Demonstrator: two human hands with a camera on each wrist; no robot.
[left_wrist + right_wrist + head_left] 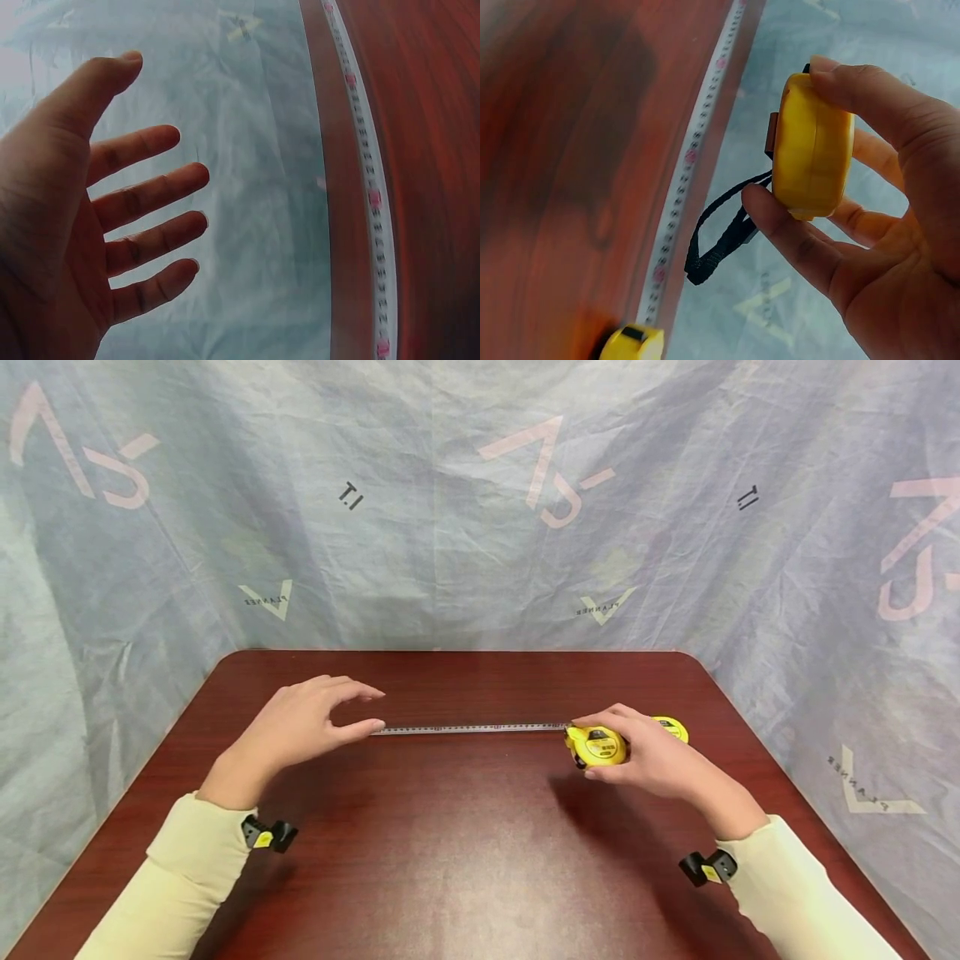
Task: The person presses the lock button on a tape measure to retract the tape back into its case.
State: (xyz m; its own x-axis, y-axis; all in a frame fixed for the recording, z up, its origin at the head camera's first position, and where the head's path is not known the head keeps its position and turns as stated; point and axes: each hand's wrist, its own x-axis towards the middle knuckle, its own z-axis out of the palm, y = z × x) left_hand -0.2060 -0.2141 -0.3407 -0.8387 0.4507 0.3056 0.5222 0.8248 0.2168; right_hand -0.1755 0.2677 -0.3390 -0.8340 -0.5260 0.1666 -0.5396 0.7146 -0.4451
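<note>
Head view: right hand (654,756) grips a yellow tape measure (602,748) above the worktop (465,843), partly hiding a second tape measure (676,727). Left hand (303,722) spread, holding nothing; left wrist view crops the extended blade (379,232) both ends.

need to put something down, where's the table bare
Widest bare patch: the near table, between the left sleeve and right sleeve, on the person's side of the extended blade. A narrower strip lies between blade and far edge. Crowded at right: the right hand grips one tape measure near another tape measure.
</note>
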